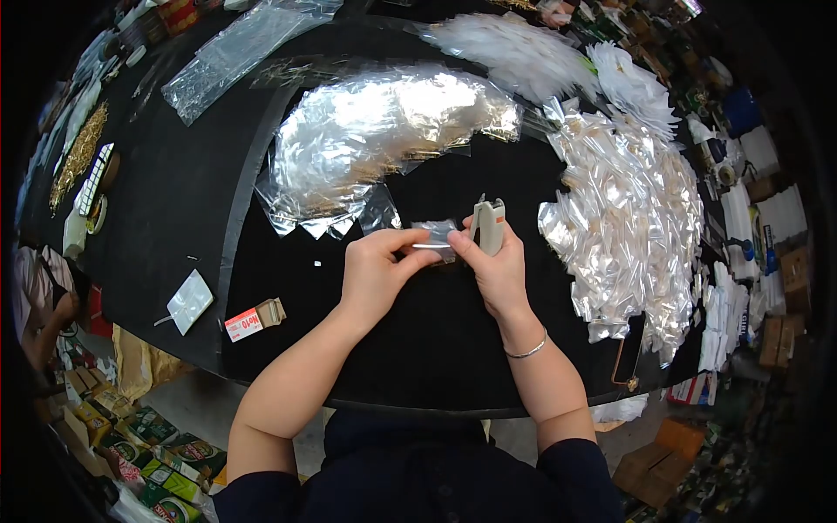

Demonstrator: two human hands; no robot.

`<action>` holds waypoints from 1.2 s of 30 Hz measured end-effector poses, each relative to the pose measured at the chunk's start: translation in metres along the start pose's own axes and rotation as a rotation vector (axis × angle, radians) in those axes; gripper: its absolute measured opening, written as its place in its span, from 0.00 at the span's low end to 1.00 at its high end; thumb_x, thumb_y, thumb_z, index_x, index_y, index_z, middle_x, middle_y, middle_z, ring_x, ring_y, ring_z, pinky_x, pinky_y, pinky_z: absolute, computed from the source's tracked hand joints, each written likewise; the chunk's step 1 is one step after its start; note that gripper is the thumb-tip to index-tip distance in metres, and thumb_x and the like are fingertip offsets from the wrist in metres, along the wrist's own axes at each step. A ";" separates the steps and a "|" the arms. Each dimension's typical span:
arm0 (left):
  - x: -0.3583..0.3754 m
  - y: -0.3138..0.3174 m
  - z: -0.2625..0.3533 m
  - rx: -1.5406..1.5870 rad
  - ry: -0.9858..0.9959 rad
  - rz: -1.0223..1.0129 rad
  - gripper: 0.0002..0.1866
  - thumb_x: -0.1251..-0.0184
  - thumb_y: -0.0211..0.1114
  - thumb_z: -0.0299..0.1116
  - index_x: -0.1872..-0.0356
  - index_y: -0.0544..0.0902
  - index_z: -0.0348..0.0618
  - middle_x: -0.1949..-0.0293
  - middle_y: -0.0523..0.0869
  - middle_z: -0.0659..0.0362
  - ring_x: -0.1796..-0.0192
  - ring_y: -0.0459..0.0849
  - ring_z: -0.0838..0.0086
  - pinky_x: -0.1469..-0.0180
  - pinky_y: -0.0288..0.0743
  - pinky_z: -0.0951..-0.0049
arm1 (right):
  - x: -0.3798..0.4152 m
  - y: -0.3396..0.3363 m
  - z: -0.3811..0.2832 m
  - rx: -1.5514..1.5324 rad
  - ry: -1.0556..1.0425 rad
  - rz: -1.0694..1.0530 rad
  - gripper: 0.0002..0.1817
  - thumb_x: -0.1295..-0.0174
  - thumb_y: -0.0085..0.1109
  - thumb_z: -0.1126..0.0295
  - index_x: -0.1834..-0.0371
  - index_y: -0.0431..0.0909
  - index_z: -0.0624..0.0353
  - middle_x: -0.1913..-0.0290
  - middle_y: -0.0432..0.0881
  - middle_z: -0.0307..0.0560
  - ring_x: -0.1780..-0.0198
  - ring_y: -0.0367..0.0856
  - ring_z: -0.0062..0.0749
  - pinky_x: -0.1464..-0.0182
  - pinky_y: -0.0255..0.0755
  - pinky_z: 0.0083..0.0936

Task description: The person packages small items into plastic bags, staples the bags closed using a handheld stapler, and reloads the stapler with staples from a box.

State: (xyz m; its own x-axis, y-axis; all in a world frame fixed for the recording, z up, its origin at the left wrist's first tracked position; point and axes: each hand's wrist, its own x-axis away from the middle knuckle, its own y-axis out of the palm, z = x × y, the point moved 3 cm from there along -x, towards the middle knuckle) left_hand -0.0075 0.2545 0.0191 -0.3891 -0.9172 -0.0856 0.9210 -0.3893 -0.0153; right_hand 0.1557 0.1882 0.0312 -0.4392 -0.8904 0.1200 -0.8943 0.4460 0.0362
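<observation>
A dark counter (183,218) fills most of the view, and the small clear packet (438,234) being handled is above it, near the middle. The largest heap on it is a mass of shiny clear sleeves (623,222), well to the right of the packet. Beyond the packet and to its left, a curved spread of overlapping clear bags (375,131) catches the light. Past that spread, to the far right of the packet, sits a pile of whitish, feathery-looking pieces (514,52); glare and distance blur them, so they may be sleeves too. Flat clear plastic sheets (253,52) lie far to the packet's left.

The left hand (375,268) is at the packet's left edge, nearly closed, pinching it between thumb and fingers. The right hand (500,272) is at its right edge, the thumb pressed on the plastic, while the partly curled fingers and palm hold a pale grey stapler (487,231) upright just beside the packet.

To the packet's left and nearer the person are a whitish, glossy square (189,302) and, closer in, a red-and-white box (253,322) marked No10, its end flap open. Smallest is a white scrap (317,263), left of the packet.
</observation>
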 end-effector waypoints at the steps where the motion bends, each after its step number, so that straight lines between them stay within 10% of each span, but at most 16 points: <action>1: 0.000 -0.001 0.004 -0.173 0.104 -0.040 0.06 0.43 0.74 0.26 0.65 0.89 0.38 0.70 0.88 0.56 0.71 0.85 0.71 0.68 0.76 0.74 | 0.000 0.000 0.001 0.017 -0.026 0.004 0.16 0.41 0.73 0.71 0.55 0.76 0.63 0.64 0.81 0.39 0.64 0.80 0.21 0.60 0.76 0.20; 3: 0.001 0.000 0.007 -0.348 0.209 -0.078 0.06 0.44 0.73 0.26 0.66 0.89 0.37 0.70 0.88 0.54 0.71 0.85 0.65 0.68 0.77 0.71 | -0.001 0.001 0.002 0.034 -0.053 0.006 0.16 0.41 0.72 0.71 0.55 0.76 0.63 0.66 0.81 0.40 0.65 0.81 0.22 0.60 0.76 0.21; 6: 0.002 0.003 0.008 -0.460 0.363 -0.125 0.08 0.43 0.74 0.26 0.63 0.88 0.37 0.70 0.88 0.55 0.70 0.85 0.70 0.66 0.76 0.73 | 0.002 0.003 -0.016 0.522 -0.679 0.217 0.14 0.41 0.72 0.71 0.58 0.76 0.62 0.70 0.79 0.41 0.68 0.80 0.30 0.64 0.74 0.24; 11: 0.016 0.017 0.015 -0.483 0.332 -0.163 0.06 0.46 0.74 0.29 0.70 0.87 0.38 0.72 0.87 0.54 0.68 0.85 0.61 0.65 0.77 0.65 | 0.015 0.020 -0.024 0.431 -0.835 0.027 0.11 0.39 0.70 0.73 0.61 0.75 0.64 0.64 0.79 0.45 0.66 0.79 0.27 0.64 0.73 0.23; 15: 0.017 0.015 0.018 -0.216 0.072 -0.195 0.08 0.48 0.76 0.32 0.73 0.86 0.40 0.70 0.86 0.57 0.64 0.84 0.61 0.60 0.77 0.64 | 0.012 0.010 -0.021 0.549 -0.555 -0.002 0.13 0.42 0.72 0.71 0.62 0.76 0.61 0.68 0.77 0.48 0.68 0.78 0.42 0.64 0.72 0.29; 18: 0.008 0.002 0.036 -0.547 0.505 0.033 0.08 0.47 0.76 0.32 0.69 0.86 0.41 0.69 0.84 0.58 0.65 0.83 0.62 0.61 0.76 0.64 | 0.005 -0.012 -0.031 0.877 -0.709 0.221 0.13 0.42 0.71 0.70 0.60 0.76 0.61 0.68 0.78 0.48 0.69 0.77 0.44 0.66 0.72 0.31; 21: 0.003 -0.013 0.029 -0.750 0.487 0.067 0.10 0.47 0.76 0.33 0.66 0.86 0.42 0.67 0.83 0.58 0.62 0.82 0.61 0.58 0.76 0.63 | -0.004 -0.020 -0.044 0.937 -0.902 0.391 0.15 0.41 0.72 0.68 0.58 0.76 0.62 0.66 0.81 0.46 0.67 0.81 0.38 0.63 0.74 0.30; 26: 0.006 -0.010 0.013 -0.730 0.337 -0.312 0.13 0.47 0.76 0.32 0.62 0.85 0.42 0.64 0.82 0.58 0.57 0.81 0.60 0.54 0.75 0.64 | -0.035 0.015 -0.022 0.384 -0.439 0.121 0.18 0.42 0.73 0.67 0.56 0.76 0.64 0.61 0.84 0.46 0.64 0.83 0.31 0.58 0.76 0.27; 36: -0.005 -0.023 0.019 -0.825 0.276 0.092 0.13 0.51 0.78 0.28 0.66 0.83 0.39 0.56 0.80 0.55 0.51 0.79 0.57 0.51 0.75 0.63 | -0.108 0.087 -0.014 0.327 -0.239 0.058 0.21 0.44 0.74 0.65 0.55 0.76 0.64 0.65 0.86 0.45 0.64 0.85 0.29 0.58 0.78 0.26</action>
State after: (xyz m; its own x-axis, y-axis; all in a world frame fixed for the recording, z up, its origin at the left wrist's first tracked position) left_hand -0.0272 0.2659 0.0391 -0.3923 -0.8471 -0.3584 0.7101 -0.0313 -0.7034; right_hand 0.1266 0.3248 0.0357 -0.4624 -0.8781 -0.1230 -0.8308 0.4776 -0.2859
